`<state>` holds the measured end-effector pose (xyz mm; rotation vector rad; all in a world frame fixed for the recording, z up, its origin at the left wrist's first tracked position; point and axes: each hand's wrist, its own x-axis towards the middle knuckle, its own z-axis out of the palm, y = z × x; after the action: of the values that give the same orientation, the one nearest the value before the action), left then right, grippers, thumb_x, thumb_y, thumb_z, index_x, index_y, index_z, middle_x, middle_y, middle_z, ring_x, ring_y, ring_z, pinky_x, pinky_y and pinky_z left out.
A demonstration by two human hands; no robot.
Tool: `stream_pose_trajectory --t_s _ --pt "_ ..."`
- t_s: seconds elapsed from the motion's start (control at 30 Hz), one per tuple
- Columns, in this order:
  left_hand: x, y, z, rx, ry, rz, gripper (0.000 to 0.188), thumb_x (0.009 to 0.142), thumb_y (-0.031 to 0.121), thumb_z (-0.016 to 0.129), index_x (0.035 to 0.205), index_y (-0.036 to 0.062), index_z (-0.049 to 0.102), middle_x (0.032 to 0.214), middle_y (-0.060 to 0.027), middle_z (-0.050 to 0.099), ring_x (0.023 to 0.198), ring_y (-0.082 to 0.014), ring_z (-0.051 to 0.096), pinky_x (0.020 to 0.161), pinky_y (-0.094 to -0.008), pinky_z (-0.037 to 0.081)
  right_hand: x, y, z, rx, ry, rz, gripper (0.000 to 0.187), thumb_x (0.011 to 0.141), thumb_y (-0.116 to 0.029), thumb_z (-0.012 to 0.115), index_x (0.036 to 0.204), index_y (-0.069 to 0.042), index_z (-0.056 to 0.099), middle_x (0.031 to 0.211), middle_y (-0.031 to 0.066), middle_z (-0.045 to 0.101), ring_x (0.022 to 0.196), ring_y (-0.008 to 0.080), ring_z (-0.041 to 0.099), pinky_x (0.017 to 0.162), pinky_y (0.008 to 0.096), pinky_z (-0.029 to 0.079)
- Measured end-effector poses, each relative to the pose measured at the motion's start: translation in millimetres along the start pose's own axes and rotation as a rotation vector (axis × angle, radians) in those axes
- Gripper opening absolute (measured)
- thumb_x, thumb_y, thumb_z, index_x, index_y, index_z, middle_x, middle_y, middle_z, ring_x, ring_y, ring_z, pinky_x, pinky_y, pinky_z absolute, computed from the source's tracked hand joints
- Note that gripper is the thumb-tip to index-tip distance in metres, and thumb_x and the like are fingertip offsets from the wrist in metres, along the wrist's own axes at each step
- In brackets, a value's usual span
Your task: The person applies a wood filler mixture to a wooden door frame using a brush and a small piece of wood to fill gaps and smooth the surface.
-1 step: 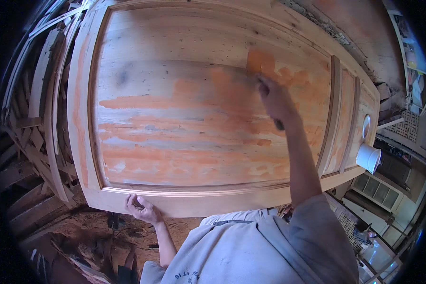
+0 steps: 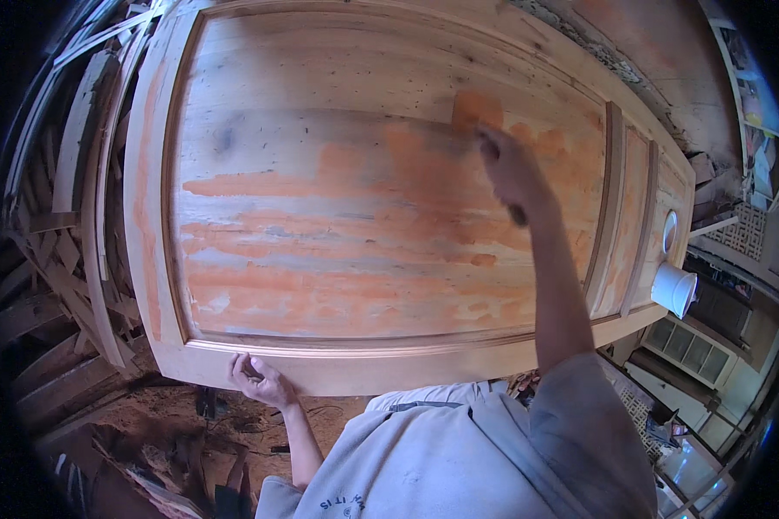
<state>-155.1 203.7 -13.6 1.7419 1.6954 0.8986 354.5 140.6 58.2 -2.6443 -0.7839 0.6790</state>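
A large framed wooden panel [image 2: 320, 86] lies before me, its recessed boards smeared with orange filler [image 2: 277, 281]. Over its right half, my right hand [image 2: 518, 169] is closed round what looks like a putty knife [image 2: 518, 215]. Only the dark handle end shows below the fist; the blade is blurred or hidden. Just beyond the knuckles is a squarish orange patch [image 2: 478, 108]. At the near left edge of the panel, my left hand [image 2: 264, 383] curls its fingers onto the frame.
A white tub [image 2: 673, 290] stands at the panel's right end, beside an oval opening [image 2: 670, 232]. Stacked wood strips [image 2: 82, 138] crowd the left side. Scrap wood lies on the brown floor [image 2: 320, 415] at lower left. Shelves and a windowed cabinet [image 2: 688, 348] are at right.
My right hand and forearm have shifted slightly to the right and away from me, with the knife still in the fist. My left hand has stayed on the panel's edge.
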Motion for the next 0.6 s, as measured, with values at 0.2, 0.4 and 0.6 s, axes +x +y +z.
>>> stream_pose_trajectory --t_s 0.2,0.4,0.6 --pt "3.0 0.4 1.7 0.105 -0.016 0.041 0.018 0.093 0.01 0.056 0.103 -0.0044 0.059 0.114 -0.0154 0.054 0.103 -0.0265 0.056 0.089 -0.0378 0.049 74.1 -12.2 -44.2 -0.136 -0.264 0.144 0.039 0.101 -0.029 0.044 0.132 -0.008 0.057 0.071 0.0114 0.062 0.048 0.0177 0.056 0.047 0.0353 0.05" --pt "0.5 0.4 2.5 0.088 0.033 0.005 0.017 0.092 0.009 0.055 0.102 -0.0049 0.06 0.114 -0.016 0.055 0.104 -0.028 0.055 0.089 -0.039 0.049 17.7 -13.5 -27.8 -0.105 -0.349 0.151 0.042 0.101 -0.028 0.044 0.136 -0.009 0.055 0.07 0.0123 0.063 0.048 0.0194 0.058 0.047 0.0358 0.05" --pt "3.0 2.1 -3.7 0.094 0.007 0.04 0.017 0.092 0.008 0.055 0.103 -0.0042 0.059 0.114 -0.0147 0.054 0.101 -0.0248 0.056 0.085 -0.0352 0.049 20.6 -38.6 -36.9 -0.17 -0.413 0.124 0.042 0.1 -0.027 0.045 0.137 -0.009 0.055 0.072 0.0118 0.064 0.051 0.0195 0.061 0.049 0.0353 0.051"
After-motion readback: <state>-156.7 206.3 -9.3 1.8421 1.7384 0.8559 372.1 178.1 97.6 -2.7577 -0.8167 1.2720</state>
